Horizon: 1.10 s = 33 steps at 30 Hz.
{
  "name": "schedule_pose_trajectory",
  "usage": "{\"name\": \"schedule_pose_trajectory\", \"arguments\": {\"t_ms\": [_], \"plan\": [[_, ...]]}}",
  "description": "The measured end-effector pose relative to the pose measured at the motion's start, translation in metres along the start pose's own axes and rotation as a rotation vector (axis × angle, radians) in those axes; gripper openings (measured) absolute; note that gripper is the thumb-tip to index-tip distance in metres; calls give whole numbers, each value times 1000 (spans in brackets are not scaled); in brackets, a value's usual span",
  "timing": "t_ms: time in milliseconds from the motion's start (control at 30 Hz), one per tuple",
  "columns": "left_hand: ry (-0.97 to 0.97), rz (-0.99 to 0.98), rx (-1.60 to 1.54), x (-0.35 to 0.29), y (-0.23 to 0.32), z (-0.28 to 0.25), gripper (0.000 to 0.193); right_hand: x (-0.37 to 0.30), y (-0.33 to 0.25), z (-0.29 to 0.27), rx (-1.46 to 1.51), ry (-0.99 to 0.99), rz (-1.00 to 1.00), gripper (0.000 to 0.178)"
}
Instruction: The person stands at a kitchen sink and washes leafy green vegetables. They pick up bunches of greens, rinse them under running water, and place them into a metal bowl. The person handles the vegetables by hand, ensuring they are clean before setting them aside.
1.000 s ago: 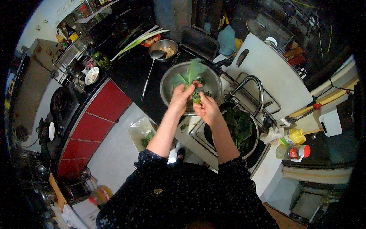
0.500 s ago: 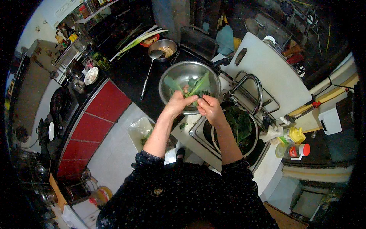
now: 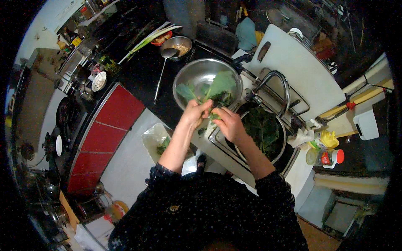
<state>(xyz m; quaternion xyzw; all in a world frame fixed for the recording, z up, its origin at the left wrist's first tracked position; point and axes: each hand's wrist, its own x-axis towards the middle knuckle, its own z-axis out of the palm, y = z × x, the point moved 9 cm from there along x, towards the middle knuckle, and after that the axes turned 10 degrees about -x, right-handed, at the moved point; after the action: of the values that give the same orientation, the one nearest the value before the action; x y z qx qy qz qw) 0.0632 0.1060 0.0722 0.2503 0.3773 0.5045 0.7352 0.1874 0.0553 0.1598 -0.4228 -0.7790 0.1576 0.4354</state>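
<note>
My left hand (image 3: 195,113) and my right hand (image 3: 226,124) both grip a leafy green vegetable (image 3: 217,90) by its pale stalk, held at the near rim of a large steel bowl (image 3: 197,75) on the black counter. The leaves fan up over the bowl, and a few loose green leaves lie inside it. To the right, a round basin (image 3: 281,144) in the sink holds a heap of dark greens under the curved tap (image 3: 276,79).
A white cutting board (image 3: 301,71) lies behind the sink. A ladle (image 3: 163,62) and a small pan (image 3: 180,44) sit behind the bowl, with long leeks (image 3: 146,39) nearby. Bottles (image 3: 326,152) stand right of the sink. A plastic bag of scraps (image 3: 157,140) is on the floor.
The vegetable and both hands have come down slightly toward the bowl's near rim, and the leaves have spread differently; one leaf now lies in the bowl at the left.
</note>
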Motion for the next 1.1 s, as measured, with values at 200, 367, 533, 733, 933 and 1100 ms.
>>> {"name": "schedule_pose_trajectory", "arguments": {"t_ms": [200,367,533,733,933,1100], "plan": [[94,121,399,1,-1,13,26,-60,38,2,-101,-2,265,31],[13,-71,731,-11,-83,51,30,-146,62,-51,25,100,593,32],[-294,132,776,2,-185,110,36,-217,72,-92,-48,181,856,35],[-629,-253,1476,40,-367,65,77,-217,74,-107,31,270,863,33],[-397,1,850,4,-288,67,51,-156,74,-44,208,59,576,32],[-156,359,835,-26,-246,11,32,-73,-2,62,406,-343,384,32]]}}
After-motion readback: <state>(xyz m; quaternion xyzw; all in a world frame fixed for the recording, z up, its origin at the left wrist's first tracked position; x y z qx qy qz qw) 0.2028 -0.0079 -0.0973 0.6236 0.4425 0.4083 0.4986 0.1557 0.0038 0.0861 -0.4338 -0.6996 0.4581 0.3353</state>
